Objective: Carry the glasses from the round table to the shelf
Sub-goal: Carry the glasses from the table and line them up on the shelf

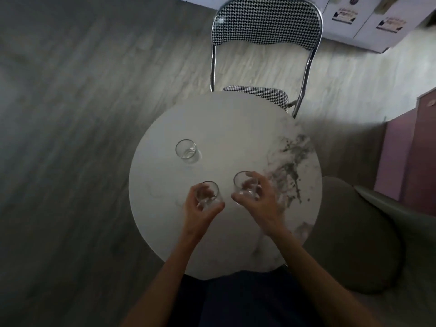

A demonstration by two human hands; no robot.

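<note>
On the round marble table (212,128), the left hand (200,208) and right hand (262,197) each curl fingers around a clear tumbler; a third tumbler (187,151) stands apart, untouched. No shelf is visible; carrying seems unstarted.

Home dining nook (round table (226,128), chair (266,27))
</note>
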